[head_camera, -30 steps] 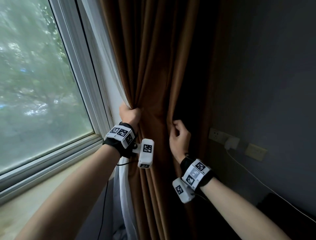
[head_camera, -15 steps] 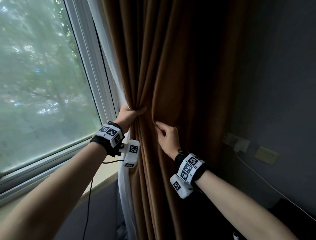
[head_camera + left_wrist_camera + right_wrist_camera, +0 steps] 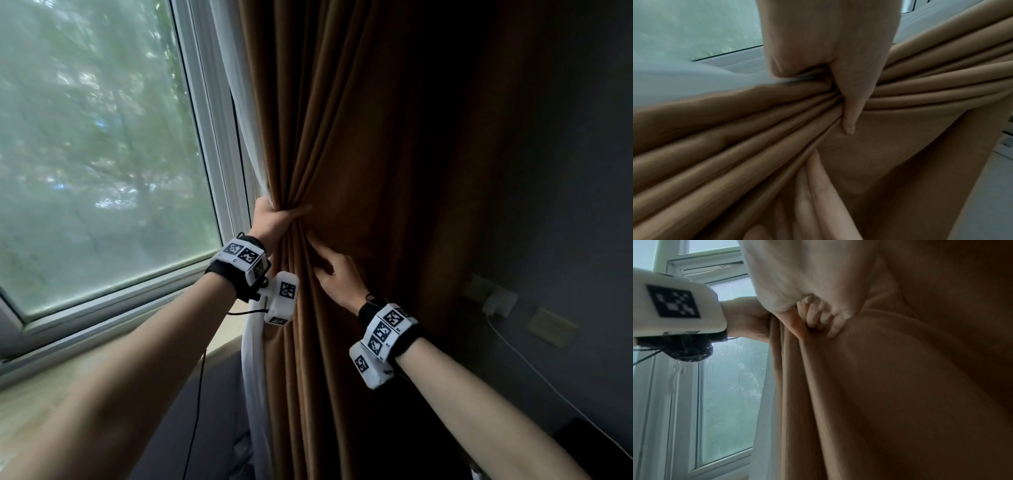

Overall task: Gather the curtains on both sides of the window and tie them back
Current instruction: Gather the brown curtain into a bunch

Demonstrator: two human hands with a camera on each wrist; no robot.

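A brown curtain (image 3: 359, 137) hangs right of the window, with a white sheer curtain (image 3: 253, 359) along its window side. My left hand (image 3: 284, 216) grips both in one bunch at waist height, its thumb (image 3: 849, 123) pressed across the gathered folds (image 3: 735, 146). My right hand (image 3: 325, 263) is just right of and below it, nearly touching, and pinches a fold of the brown curtain between thumb and fingers (image 3: 818, 318). In the left wrist view the right hand's fingers (image 3: 818, 186) lie along the folds. No tie-back is in view.
The window (image 3: 85, 154) and its pale sill (image 3: 51, 394) fill the left. On the dark wall at right are a socket with a white plug (image 3: 496, 301) and a cable (image 3: 548, 377), and a beige plate (image 3: 551, 329). A dark object (image 3: 599, 442) sits low right.
My right hand has moved left across the brown curtain, bringing a fold close to my left hand. The left hand has kept its grip on the bunch.
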